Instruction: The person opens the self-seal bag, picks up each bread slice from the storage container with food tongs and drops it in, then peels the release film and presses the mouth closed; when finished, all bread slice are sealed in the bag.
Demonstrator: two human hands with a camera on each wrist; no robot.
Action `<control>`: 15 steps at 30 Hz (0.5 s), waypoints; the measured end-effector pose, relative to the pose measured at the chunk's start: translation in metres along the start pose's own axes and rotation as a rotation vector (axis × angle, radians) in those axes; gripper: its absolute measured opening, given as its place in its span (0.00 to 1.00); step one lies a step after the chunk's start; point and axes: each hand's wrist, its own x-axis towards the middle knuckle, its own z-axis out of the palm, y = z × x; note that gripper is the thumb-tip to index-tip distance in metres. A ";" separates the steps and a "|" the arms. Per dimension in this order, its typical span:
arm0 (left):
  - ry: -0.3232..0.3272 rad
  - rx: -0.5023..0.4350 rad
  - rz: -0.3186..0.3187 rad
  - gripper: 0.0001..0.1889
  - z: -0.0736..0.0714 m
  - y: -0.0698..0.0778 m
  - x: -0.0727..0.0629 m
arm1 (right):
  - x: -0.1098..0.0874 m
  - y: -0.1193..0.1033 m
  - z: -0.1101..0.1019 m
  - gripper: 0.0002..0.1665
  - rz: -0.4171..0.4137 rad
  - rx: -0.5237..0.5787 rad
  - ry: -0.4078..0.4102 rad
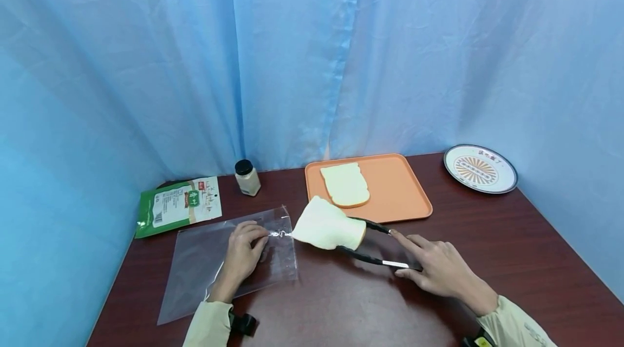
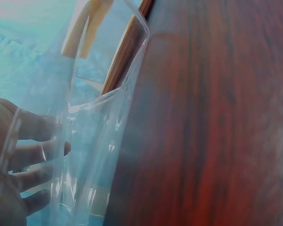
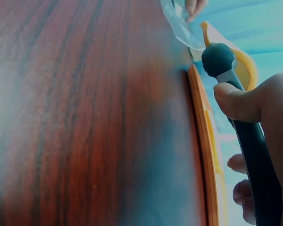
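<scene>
My left hand (image 1: 242, 254) pinches the upper layer of a clear plastic bag (image 1: 195, 266) near its open end. In the left wrist view, the bag's film (image 2: 99, 141) is lifted apart, and the fingers (image 2: 35, 153) show through it. My right hand (image 1: 441, 267) grips a pair of black tongs (image 1: 361, 256), thumb on one arm and fingers on the other. Between the tongs' tips a white bread slice (image 1: 324, 225) is squeezed and bent, its far corner at the bag's mouth. Another bread slice (image 1: 346, 184) lies flat on an orange tray (image 1: 397, 190).
A small jar (image 1: 247, 178) with a black lid stands behind the bag. Left of it lies a green-and-white packet (image 1: 177, 206). A patterned plate (image 1: 480, 168) sits at the back right. Blue curtains (image 1: 292, 65) border the dark wooden table (image 1: 312, 309).
</scene>
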 end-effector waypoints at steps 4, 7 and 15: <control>0.000 0.000 0.000 0.05 -0.001 0.001 0.001 | 0.003 -0.001 0.003 0.49 -0.038 0.018 -0.007; -0.009 0.000 -0.009 0.05 -0.002 0.002 0.001 | 0.005 -0.002 0.005 0.50 -0.053 0.021 -0.016; -0.020 -0.004 -0.021 0.06 -0.003 0.003 0.002 | 0.014 -0.005 0.005 0.49 -0.070 -0.001 -0.068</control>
